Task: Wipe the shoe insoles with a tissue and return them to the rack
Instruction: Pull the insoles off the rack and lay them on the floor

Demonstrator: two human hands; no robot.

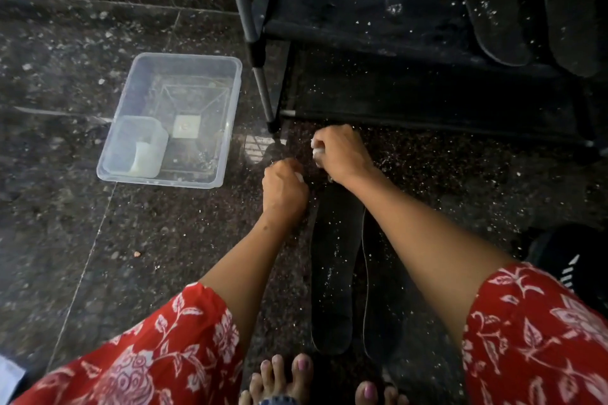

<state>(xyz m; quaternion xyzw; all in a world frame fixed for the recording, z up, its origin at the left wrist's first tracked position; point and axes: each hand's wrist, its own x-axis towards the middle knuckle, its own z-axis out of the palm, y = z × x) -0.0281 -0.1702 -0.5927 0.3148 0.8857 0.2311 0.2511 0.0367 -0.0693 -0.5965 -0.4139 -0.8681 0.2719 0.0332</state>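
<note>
Pinching tissue [317, 152] in right-hand fingers [324, 141], seemingly above insoles [332, 260]

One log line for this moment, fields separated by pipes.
left hand: grips tissue bit | right hand: grips tissue | insoles: two on floor | rack: two insoles

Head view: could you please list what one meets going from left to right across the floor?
Clear plastic tub → left hand → right hand → black shoe.

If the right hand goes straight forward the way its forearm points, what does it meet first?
Probably the bottom rail of the black shoe rack, just beyond the right hand, which holds a white tissue. Depth is unclear; only speckled floor shows between.
</note>
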